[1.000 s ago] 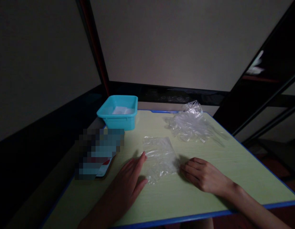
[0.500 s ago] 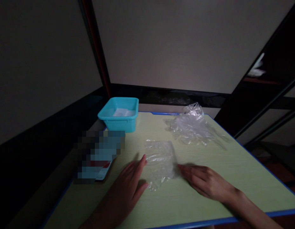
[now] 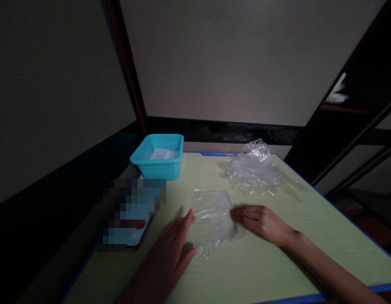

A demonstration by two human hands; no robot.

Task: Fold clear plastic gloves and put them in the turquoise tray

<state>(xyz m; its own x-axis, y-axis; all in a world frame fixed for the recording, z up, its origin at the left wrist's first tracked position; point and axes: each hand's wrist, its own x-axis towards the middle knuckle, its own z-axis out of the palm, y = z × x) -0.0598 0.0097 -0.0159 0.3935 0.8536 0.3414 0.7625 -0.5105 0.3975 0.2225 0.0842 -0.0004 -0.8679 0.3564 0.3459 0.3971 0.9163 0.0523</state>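
Observation:
A clear plastic bag lies flat and wrinkled on the table in front of me. My left hand rests at its left side, index finger and thumb spread, their tips at the bag's edge. On the opposite side, my right hand has its fingers drawn together, with the tips on the bag's right edge. Its thumb is hidden beneath the fingers. A heap of crumpled clear plastic bags sits farther back on the right, touched by neither hand.
A turquoise basin with something white inside stands at the back left of the pale green table. Nearer, at the left edge, lies a flat pale-blue object, mostly blurred out. A wall rises behind the table.
My right hand has slid slightly forward and left along the bag's right edge, its fingers now lying against it. My left hand stays nearly in place. The view has tipped slightly.

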